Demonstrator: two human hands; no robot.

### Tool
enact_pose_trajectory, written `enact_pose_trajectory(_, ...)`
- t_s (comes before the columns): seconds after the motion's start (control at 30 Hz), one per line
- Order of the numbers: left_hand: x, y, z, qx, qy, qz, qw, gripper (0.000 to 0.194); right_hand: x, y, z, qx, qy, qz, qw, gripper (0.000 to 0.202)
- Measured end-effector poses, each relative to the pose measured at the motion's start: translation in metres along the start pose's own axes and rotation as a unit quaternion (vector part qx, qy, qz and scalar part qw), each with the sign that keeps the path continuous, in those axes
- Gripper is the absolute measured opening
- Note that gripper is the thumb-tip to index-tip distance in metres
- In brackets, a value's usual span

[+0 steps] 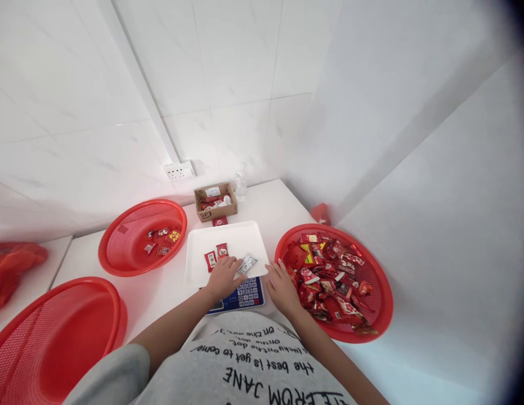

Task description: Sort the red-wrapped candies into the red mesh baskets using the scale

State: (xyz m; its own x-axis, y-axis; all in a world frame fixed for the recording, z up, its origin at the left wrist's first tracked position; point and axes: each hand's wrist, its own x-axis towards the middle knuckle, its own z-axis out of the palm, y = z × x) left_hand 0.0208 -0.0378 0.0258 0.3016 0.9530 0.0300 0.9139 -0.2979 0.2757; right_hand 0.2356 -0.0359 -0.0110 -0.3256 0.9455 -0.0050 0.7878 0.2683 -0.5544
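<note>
A white tray (202, 239) lies on a blue scale with a keypad (249, 293). On the tray are two small red packets (222, 251) and a silver-white packet (247, 264). My left hand (223, 277) rests over the tray's near edge, between the red packets and the silver one; its fingers are bent, and whether they hold anything is hidden. My right hand (282, 286) is at the tray's right corner, beside the full red basket (384, 281), fingers apart with nothing in them. That basket holds many red packets (329, 275).
A red basket (118, 247) with several small packets stands at the back left, and another red basket (76, 349) at the near left. Behind the tray are a cardboard box (217, 211) of packets and a clear bottle (240, 185). Red bags (17, 267) lie far left.
</note>
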Motion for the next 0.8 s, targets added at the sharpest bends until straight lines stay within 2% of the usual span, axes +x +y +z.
enact_pose_trajectory(0.17, 0.012, 0.019, 0.000, -0.014, -0.067, 0.010, 0.998, 0.048, 0.001, 0.003, 0.000, 0.013, -0.001, -0.004, 1.000, 0.045)
enact_pose_trajectory(0.27, 0.015, 0.020, -0.003, -0.068, -0.075, -0.003, 0.995, 0.042, 0.001, 0.005, 0.002, 0.021, 0.015, -0.012, 1.000, 0.043)
enact_pose_trajectory(0.4, 0.019, 0.012, -0.003, -0.214, -0.025, -0.117, 0.970, 0.031, 0.000, 0.006, 0.005, 0.036, 0.047, -0.029, 0.998, 0.042)
enact_pose_trajectory(0.47, 0.023, 0.004, -0.003, -0.245, -0.003, -0.184, 0.952, 0.026, 0.001, 0.007, 0.006, 0.039, 0.062, -0.037, 0.997, 0.041)
enact_pose_trajectory(0.6, 0.029, -0.015, -0.011, -0.228, 0.027, -0.256, 0.939, 0.030, 0.001, 0.010, 0.008, 0.040, 0.078, -0.044, 0.995, 0.039)
enact_pose_trajectory(0.7, 0.023, -0.026, -0.021, -0.195, 0.055, -0.267, 0.942, 0.026, 0.002, 0.011, 0.009, 0.039, 0.082, -0.046, 0.995, 0.038)
enact_pose_trajectory(0.8, 0.011, -0.029, -0.023, -0.129, 0.011, -0.243, 0.961, 0.025, 0.002, 0.011, 0.010, 0.037, 0.086, -0.048, 0.995, 0.038)
